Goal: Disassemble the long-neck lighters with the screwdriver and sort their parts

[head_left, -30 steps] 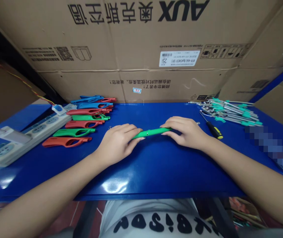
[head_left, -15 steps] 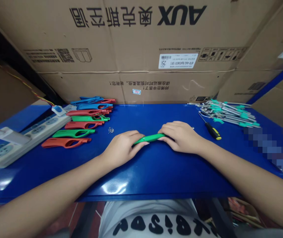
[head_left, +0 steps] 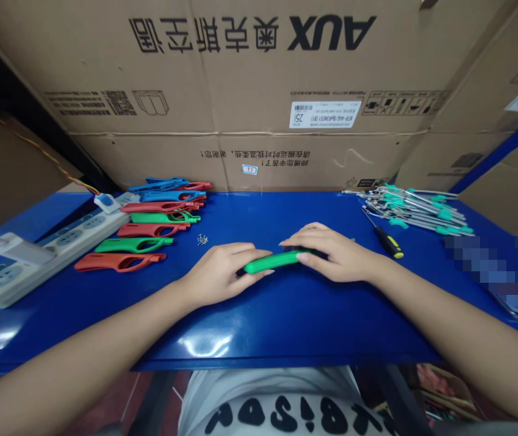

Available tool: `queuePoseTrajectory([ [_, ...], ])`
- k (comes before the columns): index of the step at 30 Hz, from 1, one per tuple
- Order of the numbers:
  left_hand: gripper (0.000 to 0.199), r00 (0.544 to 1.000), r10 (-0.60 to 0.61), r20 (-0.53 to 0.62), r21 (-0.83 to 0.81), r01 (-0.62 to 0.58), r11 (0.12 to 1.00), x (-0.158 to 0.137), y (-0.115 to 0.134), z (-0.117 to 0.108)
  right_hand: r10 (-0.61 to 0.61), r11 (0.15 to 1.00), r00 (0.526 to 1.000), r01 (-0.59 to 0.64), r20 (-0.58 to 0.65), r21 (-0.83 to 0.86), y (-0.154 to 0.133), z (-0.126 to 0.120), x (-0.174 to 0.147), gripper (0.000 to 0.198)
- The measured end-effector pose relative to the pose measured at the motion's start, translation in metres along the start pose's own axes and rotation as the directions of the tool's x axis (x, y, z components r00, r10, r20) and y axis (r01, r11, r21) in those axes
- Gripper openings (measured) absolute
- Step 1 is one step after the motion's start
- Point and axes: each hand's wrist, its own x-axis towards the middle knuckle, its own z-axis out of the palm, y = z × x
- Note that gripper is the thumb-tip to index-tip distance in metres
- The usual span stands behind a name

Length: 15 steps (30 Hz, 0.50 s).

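Over the middle of the blue table, a green lighter handle (head_left: pixel 272 261) lies crosswise between my hands, its rounded end to the left. My left hand (head_left: pixel 217 274) pinches that left end between fingers and thumb. My right hand (head_left: pixel 334 253) grips the other end, with the thumb on the near side and the fingers over the top; its palm hides part of the handle. Just beyond my left hand is a small pile of screws (head_left: pixel 202 240). To the right of my right hand, a black and yellow screwdriver (head_left: pixel 390 243) rests on the table.
Red, green, blue and orange lighter handles (head_left: pixel 120 262) lie in a column at the left, beside a white power strip (head_left: pixel 77 233) with plugs. Metal lighter rods with teal parts (head_left: pixel 416 209) are heaped at the back right. A large cardboard box (head_left: pixel 241 91) stands behind the table (head_left: pixel 259 327).
The green lighter handle has been turned in my hands, so more of its rounded left end and side shows. My right thumb now presses its near side.
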Motion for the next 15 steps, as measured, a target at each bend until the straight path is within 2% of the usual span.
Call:
queuePoseTrajectory([
  [5, 0.034, 0.998, -0.043, -0.035, 0.027, 0.044, 0.999, 0.0, 0.001, 0.003, -0.074, 0.995, 0.996, 0.07, -0.048, -0.078, -0.006, 0.013, 0.002, 0.029],
  [9, 0.032, 0.999, -0.034, -0.022, -0.044, 0.033, 0.999, 0.0, 0.003, 0.005, -0.126, 0.98, 0.986, 0.107, -0.11, -0.168, -0.012, 0.023, 0.003, 0.029],
  [12, 0.026, 0.999, -0.032, 0.034, -0.084, 0.035, 0.996, 0.002, 0.003, 0.005, -0.118, 0.978, 0.99, 0.101, -0.081, -0.185, -0.014, 0.022, 0.005, 0.032],
  [15, 0.026, 0.998, -0.037, 0.044, -0.079, 0.04, 0.996, 0.003, 0.0, 0.003, -0.086, 0.983, 0.996, 0.08, -0.033, -0.164, -0.011, 0.016, 0.005, 0.03],
])
